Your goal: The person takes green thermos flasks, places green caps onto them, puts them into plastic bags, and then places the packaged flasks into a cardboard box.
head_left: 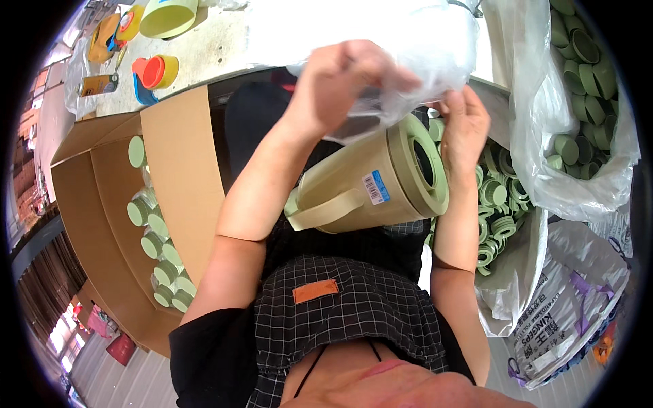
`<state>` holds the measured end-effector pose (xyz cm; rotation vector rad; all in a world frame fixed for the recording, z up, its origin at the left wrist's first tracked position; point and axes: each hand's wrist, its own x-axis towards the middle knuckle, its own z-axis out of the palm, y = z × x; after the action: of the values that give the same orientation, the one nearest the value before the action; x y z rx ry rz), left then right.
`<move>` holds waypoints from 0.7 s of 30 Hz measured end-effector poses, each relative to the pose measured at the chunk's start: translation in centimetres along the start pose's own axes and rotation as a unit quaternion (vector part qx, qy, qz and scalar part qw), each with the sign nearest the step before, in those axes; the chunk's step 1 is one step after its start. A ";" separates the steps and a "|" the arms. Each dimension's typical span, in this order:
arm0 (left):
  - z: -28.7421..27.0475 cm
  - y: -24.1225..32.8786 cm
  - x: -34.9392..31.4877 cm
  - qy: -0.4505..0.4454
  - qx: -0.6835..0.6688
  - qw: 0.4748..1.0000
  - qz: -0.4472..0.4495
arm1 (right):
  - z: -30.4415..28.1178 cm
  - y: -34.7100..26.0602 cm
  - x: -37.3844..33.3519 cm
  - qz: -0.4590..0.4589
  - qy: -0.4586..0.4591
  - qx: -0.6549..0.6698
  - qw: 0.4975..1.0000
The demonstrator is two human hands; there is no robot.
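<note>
A pale green pitcher [354,178] with a handle and a blue-and-white barcode label lies tilted on my lap, its ringed end toward my right arm. Just beyond it is a thin clear plastic bag [401,102]. My left hand [343,81] has curled fingers on the film and is slightly blurred. My right hand [466,126] pinches the bag's edge between thumb and fingers, beside the pitcher's ringed end. A stack of clear plastic bags [367,30] lies on the table ahead.
An open cardboard box [180,170] at left holds several green-lidded containers [163,272]. At right, a sack holds green ringed lids [495,224]; a plastic-lined container [537,136] holds green cup-like parts [585,75]. A can [97,85] and tape rolls [160,72] are on the table [211,41].
</note>
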<state>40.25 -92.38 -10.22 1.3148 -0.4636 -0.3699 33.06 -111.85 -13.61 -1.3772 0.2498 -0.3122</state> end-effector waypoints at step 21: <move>1.9 3.8 -8.6 -0.103 0.314 0.938 -0.102 | -0.9 2.8 0.6 0.015 0.069 0.111 0.991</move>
<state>31.91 -88.76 -7.14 1.9659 -0.6564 -0.5636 33.49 -112.46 -16.56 -1.1324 0.3398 -0.3979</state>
